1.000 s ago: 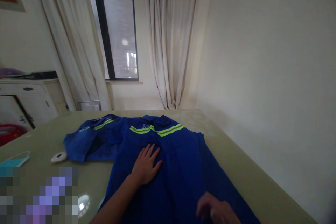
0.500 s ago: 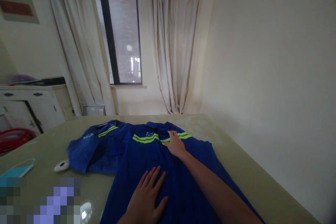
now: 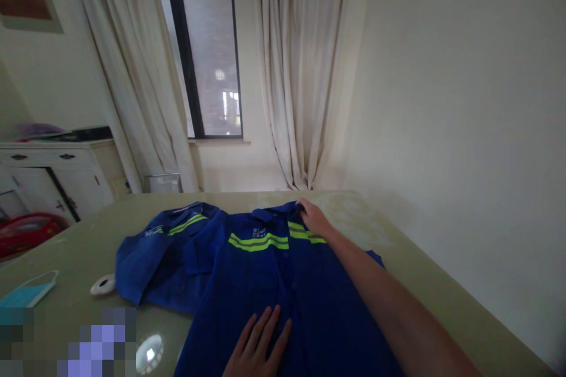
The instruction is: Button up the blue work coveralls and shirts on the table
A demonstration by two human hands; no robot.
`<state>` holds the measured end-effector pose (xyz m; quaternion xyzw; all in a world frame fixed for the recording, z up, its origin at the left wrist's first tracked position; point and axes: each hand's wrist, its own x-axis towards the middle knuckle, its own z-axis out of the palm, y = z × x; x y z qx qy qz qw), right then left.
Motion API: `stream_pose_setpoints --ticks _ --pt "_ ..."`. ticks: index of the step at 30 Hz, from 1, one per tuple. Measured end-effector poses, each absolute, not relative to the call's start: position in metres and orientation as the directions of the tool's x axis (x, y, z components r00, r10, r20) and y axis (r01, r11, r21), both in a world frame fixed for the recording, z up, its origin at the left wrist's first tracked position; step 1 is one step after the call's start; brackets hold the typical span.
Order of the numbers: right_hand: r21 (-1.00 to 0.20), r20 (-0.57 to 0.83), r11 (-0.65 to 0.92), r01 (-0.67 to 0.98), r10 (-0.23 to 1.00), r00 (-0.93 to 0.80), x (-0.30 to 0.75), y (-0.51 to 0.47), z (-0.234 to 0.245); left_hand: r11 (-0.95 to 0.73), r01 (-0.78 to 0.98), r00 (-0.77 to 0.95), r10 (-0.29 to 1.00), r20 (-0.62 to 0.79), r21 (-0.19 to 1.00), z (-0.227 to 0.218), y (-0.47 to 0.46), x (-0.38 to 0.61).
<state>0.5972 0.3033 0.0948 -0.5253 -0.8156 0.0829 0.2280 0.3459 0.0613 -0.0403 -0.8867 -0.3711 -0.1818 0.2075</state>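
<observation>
A blue work shirt (image 3: 269, 288) with yellow-green reflective stripes lies spread on a glossy beige table (image 3: 71, 247), collar pointing away from me. My left hand (image 3: 259, 344) rests flat on the shirt's near front, fingers stretched out and apart. My right hand (image 3: 312, 216) reaches far forward to the shirt's collar and right shoulder, fingers curled onto the fabric edge there. Whether it pinches the cloth or only presses on it is hard to see. One sleeve lies folded out to the left.
A small white round object (image 3: 103, 285) sits left of the sleeve, and a blue face mask (image 3: 29, 293) lies near the table's left edge. A wall runs close along the right. Curtains and a window stand behind the table, a white cabinet (image 3: 57, 174) at left.
My right hand has moved from the near edge of the shirt up across the stripes to the collar. My left hand has slid back toward me on the shirt front.
</observation>
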Motion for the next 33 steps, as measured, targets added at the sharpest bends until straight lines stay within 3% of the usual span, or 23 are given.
stream_pose_setpoints --ticks 6,12,16,19,23,33 --pt "-0.361 0.232 0.217 0.907 0.963 -0.139 0.652 0.297 0.089 -0.658 0.749 0.622 0.664 0.416 -0.070 -0.021 0.049 0.350" --pt "-0.326 0.275 0.160 0.932 0.959 -0.068 0.626 0.260 0.084 -0.624 0.779 0.597 0.767 0.235 0.062 -0.004 0.047 0.360" --pt "-0.366 0.137 0.071 0.928 0.990 -0.022 0.584 0.235 0.068 -0.599 0.789 0.594 0.801 0.076 0.136 0.024 0.052 0.394" --pt "-0.427 0.049 0.011 0.904 0.999 0.012 0.566 0.229 0.056 -0.636 0.746 0.624 0.771 0.127 0.199 0.042 0.060 0.421" --pt "-0.500 0.101 -0.058 0.864 0.987 0.124 0.567 0.237 0.046 -0.597 0.749 0.581 0.800 0.147 0.287 0.033 0.069 0.438" --pt "-0.741 0.032 -0.254 0.622 0.911 0.410 0.591 0.269 0.031 -0.667 0.691 0.649 0.742 0.167 0.278 0.017 0.062 0.432"
